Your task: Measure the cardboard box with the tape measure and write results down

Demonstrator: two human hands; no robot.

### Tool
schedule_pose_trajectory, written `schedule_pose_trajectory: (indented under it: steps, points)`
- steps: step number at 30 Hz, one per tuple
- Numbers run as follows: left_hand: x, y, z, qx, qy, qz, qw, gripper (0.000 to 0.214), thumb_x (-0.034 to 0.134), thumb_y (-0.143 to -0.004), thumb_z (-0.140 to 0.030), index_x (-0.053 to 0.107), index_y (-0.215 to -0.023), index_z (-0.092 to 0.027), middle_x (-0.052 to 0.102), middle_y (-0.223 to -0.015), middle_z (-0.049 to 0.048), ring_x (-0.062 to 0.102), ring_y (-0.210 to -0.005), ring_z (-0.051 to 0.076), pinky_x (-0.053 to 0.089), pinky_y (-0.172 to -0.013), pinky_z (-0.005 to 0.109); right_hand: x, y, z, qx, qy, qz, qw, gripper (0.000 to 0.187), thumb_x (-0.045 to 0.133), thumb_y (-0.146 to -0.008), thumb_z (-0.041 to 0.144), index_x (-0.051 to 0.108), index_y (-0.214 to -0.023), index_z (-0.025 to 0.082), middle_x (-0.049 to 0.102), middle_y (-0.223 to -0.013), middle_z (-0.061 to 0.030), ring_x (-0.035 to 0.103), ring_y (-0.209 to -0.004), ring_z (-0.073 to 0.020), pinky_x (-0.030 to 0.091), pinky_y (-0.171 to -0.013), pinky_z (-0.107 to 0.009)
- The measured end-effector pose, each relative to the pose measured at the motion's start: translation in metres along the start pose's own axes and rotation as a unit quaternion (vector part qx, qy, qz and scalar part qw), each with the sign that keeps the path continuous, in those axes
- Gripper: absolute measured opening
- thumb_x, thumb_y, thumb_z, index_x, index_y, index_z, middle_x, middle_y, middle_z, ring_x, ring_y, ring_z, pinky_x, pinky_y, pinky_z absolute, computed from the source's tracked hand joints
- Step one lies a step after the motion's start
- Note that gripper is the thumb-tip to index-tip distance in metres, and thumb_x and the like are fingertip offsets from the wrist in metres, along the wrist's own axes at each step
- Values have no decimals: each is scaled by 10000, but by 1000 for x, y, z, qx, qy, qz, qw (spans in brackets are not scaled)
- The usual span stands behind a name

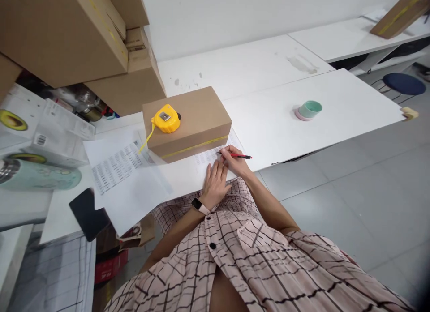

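Note:
My right hand [234,160] is closed around a red and black pen [242,156], its tip down at a printed sheet of paper [237,142]. Flat on the lower part of that sheet lies my left hand [215,183], fingers stretched out, a watch on its wrist. Part of the sheet is hidden by a closed cardboard box [191,119] with yellow tape along its front side. On top of the box sits a yellow tape measure [167,119], a short length of its blade hanging over the box's left edge.
More printed sheets [134,200] spread to the left, beside a black flat object [89,213] and a pale green bottle [50,175]. Large cardboard boxes [67,34] are stacked at the back left. A green cup [310,108] stands on the white table [268,128] at right; a blue stool [404,83] is beyond.

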State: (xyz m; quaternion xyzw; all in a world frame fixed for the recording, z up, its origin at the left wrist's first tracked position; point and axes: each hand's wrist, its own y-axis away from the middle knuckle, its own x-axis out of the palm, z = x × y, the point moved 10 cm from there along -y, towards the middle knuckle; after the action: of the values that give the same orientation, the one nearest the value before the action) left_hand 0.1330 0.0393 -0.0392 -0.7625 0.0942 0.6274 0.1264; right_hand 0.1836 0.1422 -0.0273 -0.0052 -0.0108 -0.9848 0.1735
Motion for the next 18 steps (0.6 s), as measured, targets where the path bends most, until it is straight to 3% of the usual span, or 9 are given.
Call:
schedule_pose_trajectory:
  steps: [2,7,13,18]
  points:
    - [-1,0,1,-3,-4,-4,1000,721,523,-985,-395,304,-1562,-23,257,-1656,238,192,-1561,367,138,-1273,582,-5,-4,-4,-8,13,-33,999,453,657,-856,629,524,-720,217,504,-626,40,456,-586,-116,402,-586,-277]
    - [-5,1,1,-6,-3,-12,1000,665,495,-998,-352,323,-1564,-48,292,-1648,224,203,-1562,348,168,-1273,575,-6,-12,-5,-9,35,-26,999,383,723,-805,561,549,-897,233,536,-640,59,495,-577,-127,428,-589,-288]
    - [-9,2,0,-2,-22,-18,1000,635,441,-1025,-373,350,-1554,-35,286,-1650,222,199,-1564,340,162,-1283,545,-20,-19,-2,-45,80,-103,990,369,701,-799,432,432,-647,230,450,-605,50,412,-582,-113,366,-578,-277]
    - [-7,3,0,-3,-25,-15,1000,639,426,-1029,-373,338,-1563,-34,272,-1656,215,186,-1567,335,159,-1287,544,-18,-18,-2,-49,103,-96,989,317,667,-787,368,427,-634,229,429,-603,47,392,-598,-115,349,-577,-271]
